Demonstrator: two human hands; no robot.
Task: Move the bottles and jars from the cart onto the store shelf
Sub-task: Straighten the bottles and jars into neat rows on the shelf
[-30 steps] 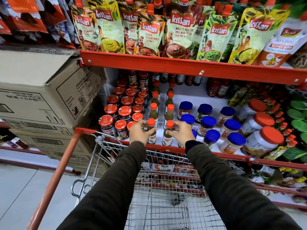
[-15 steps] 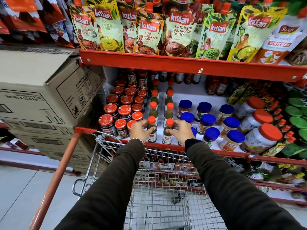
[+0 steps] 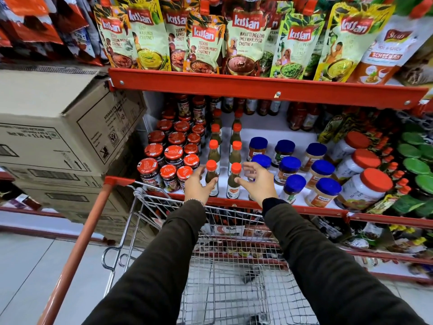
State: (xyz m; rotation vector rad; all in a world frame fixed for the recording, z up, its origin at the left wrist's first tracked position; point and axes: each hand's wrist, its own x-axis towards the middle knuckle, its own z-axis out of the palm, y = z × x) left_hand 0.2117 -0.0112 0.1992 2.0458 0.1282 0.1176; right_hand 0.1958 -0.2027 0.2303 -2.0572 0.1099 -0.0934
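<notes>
While both hands' fingers spread apart, two front bottles [image 3: 211, 178] [image 3: 233, 181] on the shelf [image 3: 304, 209], between left hand [image 3: 198, 187] and right hand [image 3: 257, 182].

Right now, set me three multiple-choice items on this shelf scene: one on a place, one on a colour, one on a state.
1. Where do the two front sauce bottles stand?
A. in the cart
B. at the shelf's front edge
C. on the cardboard boxes

2. What colour are the caps of the small jars just right of the right hand?
A. blue
B. white
C. black

3. How are the hands?
A. both fists shut
B. one in the cart
C. both open around the bottles

Answers:
1 B: the left bottle and right bottle stand by the shelf lip.
2 A: the jar caps are blue.
3 C: the left hand and right hand have spread fingers.
</notes>
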